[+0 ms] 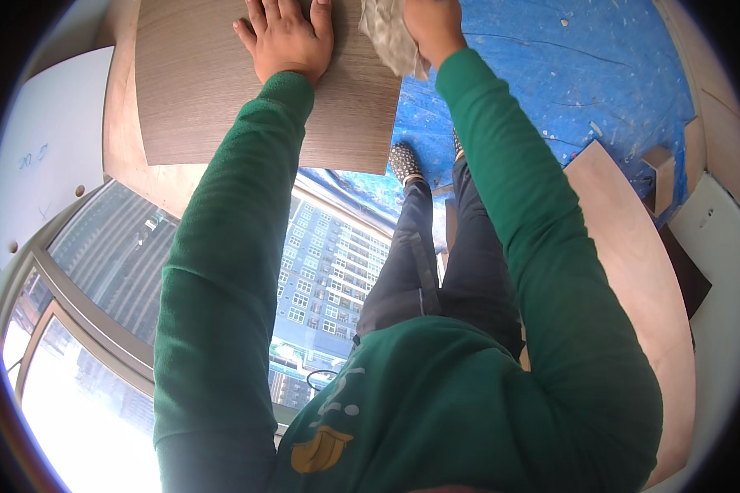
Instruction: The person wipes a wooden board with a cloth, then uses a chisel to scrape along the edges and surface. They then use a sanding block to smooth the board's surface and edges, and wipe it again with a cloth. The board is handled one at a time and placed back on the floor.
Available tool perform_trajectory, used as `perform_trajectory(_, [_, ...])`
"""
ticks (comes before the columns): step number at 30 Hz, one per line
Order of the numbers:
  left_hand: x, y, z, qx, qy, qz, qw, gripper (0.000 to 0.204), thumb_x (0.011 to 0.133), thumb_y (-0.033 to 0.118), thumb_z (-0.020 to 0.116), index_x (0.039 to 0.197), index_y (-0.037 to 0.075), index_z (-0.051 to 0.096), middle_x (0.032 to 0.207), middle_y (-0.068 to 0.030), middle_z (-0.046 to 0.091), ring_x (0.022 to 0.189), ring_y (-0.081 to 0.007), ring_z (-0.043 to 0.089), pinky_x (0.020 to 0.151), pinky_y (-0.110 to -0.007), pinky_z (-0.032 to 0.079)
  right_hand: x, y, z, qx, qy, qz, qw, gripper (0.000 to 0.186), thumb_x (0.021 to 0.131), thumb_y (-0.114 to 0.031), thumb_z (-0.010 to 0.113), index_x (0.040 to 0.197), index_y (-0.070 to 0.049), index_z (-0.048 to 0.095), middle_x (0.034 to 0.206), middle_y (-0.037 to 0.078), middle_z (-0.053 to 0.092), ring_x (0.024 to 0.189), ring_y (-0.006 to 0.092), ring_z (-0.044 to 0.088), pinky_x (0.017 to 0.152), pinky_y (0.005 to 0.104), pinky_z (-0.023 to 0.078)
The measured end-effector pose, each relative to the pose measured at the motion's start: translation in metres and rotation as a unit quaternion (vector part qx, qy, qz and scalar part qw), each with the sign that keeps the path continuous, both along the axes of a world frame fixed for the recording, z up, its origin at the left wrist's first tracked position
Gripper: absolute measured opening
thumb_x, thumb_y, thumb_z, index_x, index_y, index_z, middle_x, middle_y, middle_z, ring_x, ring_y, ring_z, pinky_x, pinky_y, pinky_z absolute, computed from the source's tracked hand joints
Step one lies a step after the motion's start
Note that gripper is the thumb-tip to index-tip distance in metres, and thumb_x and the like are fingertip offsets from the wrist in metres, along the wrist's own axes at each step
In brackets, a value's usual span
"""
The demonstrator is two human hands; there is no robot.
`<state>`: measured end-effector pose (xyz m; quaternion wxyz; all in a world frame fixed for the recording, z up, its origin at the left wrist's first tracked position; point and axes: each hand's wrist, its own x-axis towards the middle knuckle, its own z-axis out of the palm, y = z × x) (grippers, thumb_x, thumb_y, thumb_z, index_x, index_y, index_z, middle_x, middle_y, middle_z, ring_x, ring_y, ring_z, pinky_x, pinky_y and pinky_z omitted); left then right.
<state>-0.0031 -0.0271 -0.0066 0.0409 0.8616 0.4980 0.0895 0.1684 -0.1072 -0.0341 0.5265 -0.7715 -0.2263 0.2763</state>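
A brown wood-grain board point(197, 90) lies at the top of the head view, its near edge toward me. My left hand point(290, 43) rests flat on it, with the fingers spread and some tips cut off by the upper edge. Over by the board's right edge, my right hand point(434, 31) is closed on a crumpled beige-grey rag point(389, 34). Part of the rag hangs below that hand, against the board's edge. The right fingers are partly hidden and run out of the picture.
Blue sheeting point(567, 74) with pale specks covers the floor. On the right stand a pale plywood panel point(633, 271) and a small wooden piece point(660, 177). A white panel point(53, 148) is at left, above a window point(329, 263). My shoe point(404, 163) is below the board.
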Motion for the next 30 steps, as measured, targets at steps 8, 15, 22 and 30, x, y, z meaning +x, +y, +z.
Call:
perform_trajectory(8, [0.001,0.004,-0.001,-0.004,-0.002,0.005,1.000,0.071,0.106,0.050,0.038,0.159,0.001,0.036,0.167,-0.0197,0.032,0.157,-0.0360,0.023,0.127,-0.055,0.012,-0.071,-0.066,-0.005,-0.063,0.085,-0.065,0.992,0.057,0.102,-0.051,0.057,0.089,0.003,0.064,0.081,0.025,0.068,0.075,0.0422,0.065,0.074,0.0473,0.052])
perform_trajectory(15, [0.001,0.009,-0.008,-0.015,-0.028,-0.004,0.999,0.075,0.105,0.057,0.033,0.161,0.007,0.033,0.170,-0.0141,0.027,0.159,-0.0322,0.018,0.128,-0.054,0.009,-0.187,-0.238,0.007,-0.140,0.118,0.191,0.964,0.036,0.100,-0.035,0.065,0.096,0.000,0.060,0.080,0.024,0.067,0.070,0.0425,0.066,0.064,0.0470,0.051])
perform_trajectory(22, [0.002,0.007,-0.010,-0.022,-0.047,0.002,0.999,0.076,0.106,0.060,0.033,0.162,0.009,0.033,0.171,-0.0114,0.026,0.160,-0.0301,0.016,0.129,-0.053,0.007,-0.053,-0.273,-0.023,-0.083,0.537,-0.103,0.833,0.036,0.095,-0.019,0.066,0.127,-0.002,0.061,0.121,0.008,0.064,0.108,0.0184,0.062,0.091,0.0329,0.049])
perform_trajectory(30, [-0.004,-0.005,0.013,-0.053,0.012,0.032,0.998,0.071,0.106,0.053,0.036,0.162,0.009,0.033,0.171,-0.0097,0.027,0.159,-0.0292,0.019,0.129,-0.052,0.007,0.171,-0.037,0.100,0.064,0.000,0.115,0.991,0.046,0.092,-0.012,0.070,0.135,-0.002,0.058,0.122,0.009,0.066,0.111,0.0208,0.064,0.098,0.0338,0.050])
